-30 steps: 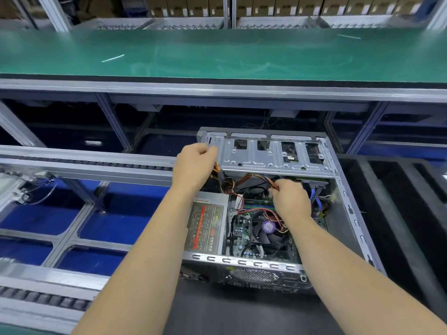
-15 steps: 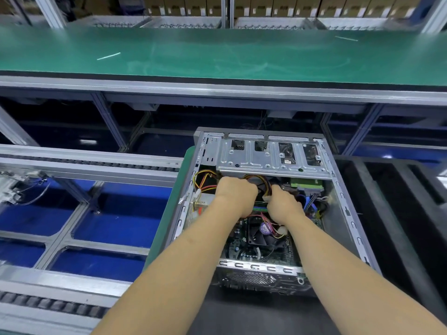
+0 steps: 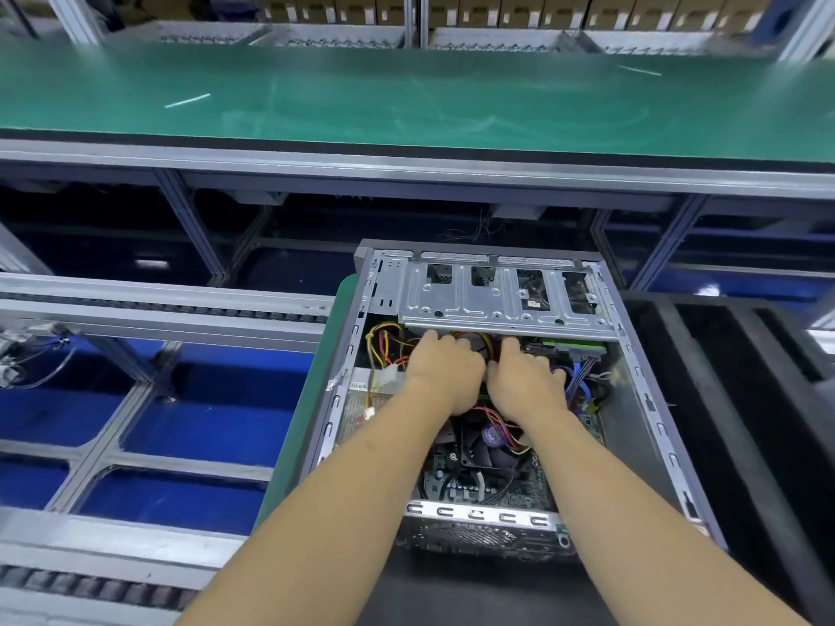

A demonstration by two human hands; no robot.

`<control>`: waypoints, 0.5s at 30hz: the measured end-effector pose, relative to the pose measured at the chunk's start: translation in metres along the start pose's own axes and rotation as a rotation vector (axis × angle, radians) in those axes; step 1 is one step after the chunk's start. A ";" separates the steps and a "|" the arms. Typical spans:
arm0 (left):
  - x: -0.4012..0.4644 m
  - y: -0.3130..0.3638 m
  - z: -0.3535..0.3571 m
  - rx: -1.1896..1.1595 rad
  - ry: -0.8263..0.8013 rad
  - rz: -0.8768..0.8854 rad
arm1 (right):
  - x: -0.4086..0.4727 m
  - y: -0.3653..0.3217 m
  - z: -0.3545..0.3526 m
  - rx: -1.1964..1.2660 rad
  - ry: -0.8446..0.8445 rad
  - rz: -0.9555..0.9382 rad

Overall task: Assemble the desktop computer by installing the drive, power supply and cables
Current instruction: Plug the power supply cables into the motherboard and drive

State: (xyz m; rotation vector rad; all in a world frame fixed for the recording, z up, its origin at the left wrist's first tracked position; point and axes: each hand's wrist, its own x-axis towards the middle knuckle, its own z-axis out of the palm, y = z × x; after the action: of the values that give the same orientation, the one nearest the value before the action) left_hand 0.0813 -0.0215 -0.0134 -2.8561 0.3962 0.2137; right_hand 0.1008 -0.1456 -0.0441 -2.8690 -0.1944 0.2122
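— Grey steel all round: the computer case lies open on its side in the head view, on a dark mat, with a green pad along its left wall. Where are the hands?

— Both inside it. The left hand and right hand sit side by side, nearly touching, just below the drive cage that spans the case's far end.

— Holding anything?

— Their fingers curl down into the bundle of red, yellow and black cables under the cage edge. Whether either actually grips a wire, I cannot tell; the fingertips are hidden.

— And the rest of the parts?

— The power supply lies in the left half of the case, just left of the left wrist, with yellow wires looping above it. The fan on the motherboard shows between the forearms. Blue cables run right of the right hand.

— Beyond the case?

— A long green table across the top.
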 end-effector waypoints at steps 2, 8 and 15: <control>0.001 0.006 0.002 -0.052 0.053 0.044 | 0.001 -0.001 -0.004 0.021 0.017 0.018; 0.011 0.013 0.016 -0.705 -0.099 -0.040 | 0.005 0.000 -0.005 0.174 -0.010 0.030; 0.025 0.006 0.015 -1.033 -0.099 -0.102 | 0.013 -0.001 -0.001 0.517 -0.056 0.086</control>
State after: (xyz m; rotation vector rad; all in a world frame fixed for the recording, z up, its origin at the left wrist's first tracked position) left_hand 0.1016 -0.0289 -0.0336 -3.8222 0.1174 0.7142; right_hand 0.1136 -0.1431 -0.0442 -2.3597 -0.0195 0.3088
